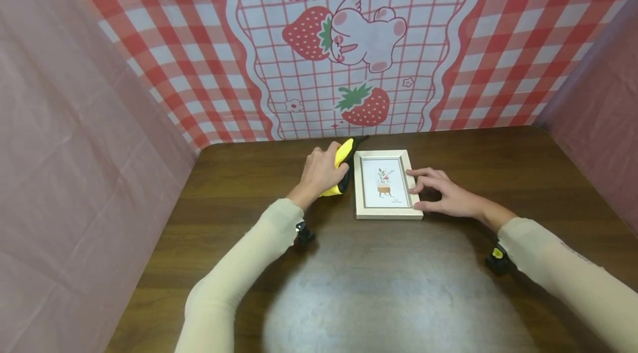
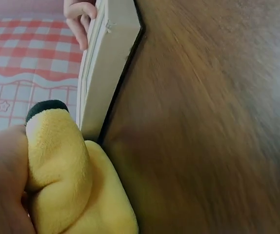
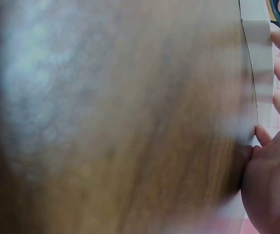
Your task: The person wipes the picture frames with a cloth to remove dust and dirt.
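Note:
A cream picture frame (image 1: pixel 364 211) lies face up on the wooden table, showing a print of a plant in a brown pot. Just left of it, my left hand (image 1: pixel 321 170) grips a bunched yellow-and-black plush cloth (image 1: pixel 344 153). The folded cloth (image 2: pixel 59 170) comes right up to the frame's side (image 2: pixel 106 73) in the left wrist view. Across the frame, my right hand (image 1: pixel 446 195) holds its right edge with bent, spread fingers and thumb. Several fingertips of the right hand (image 3: pixel 271 170) bear on the frame's border (image 3: pixel 262 63) in the right wrist view.
The brown wooden table (image 1: pixel 379 286) ends at a red-and-white checked cloth backdrop (image 1: pixel 399 103) printed with strawberries. Pink fabric (image 1: pixel 75 148) hangs along both sides. Small dark wrist cameras (image 1: pixel 304 233) sit under both cream sleeves.

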### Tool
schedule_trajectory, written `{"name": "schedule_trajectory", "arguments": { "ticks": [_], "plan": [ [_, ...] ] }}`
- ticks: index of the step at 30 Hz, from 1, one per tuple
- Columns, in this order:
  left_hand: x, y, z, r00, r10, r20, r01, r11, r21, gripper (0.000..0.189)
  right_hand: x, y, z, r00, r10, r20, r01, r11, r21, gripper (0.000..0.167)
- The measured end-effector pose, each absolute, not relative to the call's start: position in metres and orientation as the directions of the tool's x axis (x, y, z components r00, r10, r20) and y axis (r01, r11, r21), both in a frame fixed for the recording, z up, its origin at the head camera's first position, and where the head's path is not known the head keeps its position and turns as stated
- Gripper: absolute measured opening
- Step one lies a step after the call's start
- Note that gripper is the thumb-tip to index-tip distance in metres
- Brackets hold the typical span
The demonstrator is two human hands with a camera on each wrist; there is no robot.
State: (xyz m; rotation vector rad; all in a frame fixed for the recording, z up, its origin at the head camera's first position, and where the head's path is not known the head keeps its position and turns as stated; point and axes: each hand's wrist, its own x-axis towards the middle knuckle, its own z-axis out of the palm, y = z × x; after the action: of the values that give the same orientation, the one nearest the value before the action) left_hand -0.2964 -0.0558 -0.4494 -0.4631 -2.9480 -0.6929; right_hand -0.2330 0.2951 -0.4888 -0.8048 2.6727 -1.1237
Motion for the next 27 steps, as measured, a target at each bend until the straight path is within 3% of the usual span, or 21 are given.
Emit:
{"name": "schedule_trajectory", "arguments": {
  "ticks": [5, 12, 27],
  "plan": [
    [-0.338, -0.049, -0.487, -0.955, 0.259, 0.145, 0.296, 0.858, 0.420, 0.056, -0.232, 0.295, -0.489, -0.850, -0.520, 0.083, -0.422, 0.578, -0.699, 0.021],
    [-0.381, -0.052, -0.522, -0.972, 0.216, 0.097, 0.234, 0.806, 0.544, 0.045, -0.232, 0.295, -0.489, -0.847, -0.526, 0.079, -0.423, 0.577, -0.699, 0.021],
    [-0.366, -0.045, -0.505, -0.968, 0.251, -0.003, 0.204, 0.795, 0.571, 0.053, -0.235, 0.295, -0.487, -0.837, -0.545, 0.050, -0.425, 0.590, -0.686, 0.022]
  ]
}}
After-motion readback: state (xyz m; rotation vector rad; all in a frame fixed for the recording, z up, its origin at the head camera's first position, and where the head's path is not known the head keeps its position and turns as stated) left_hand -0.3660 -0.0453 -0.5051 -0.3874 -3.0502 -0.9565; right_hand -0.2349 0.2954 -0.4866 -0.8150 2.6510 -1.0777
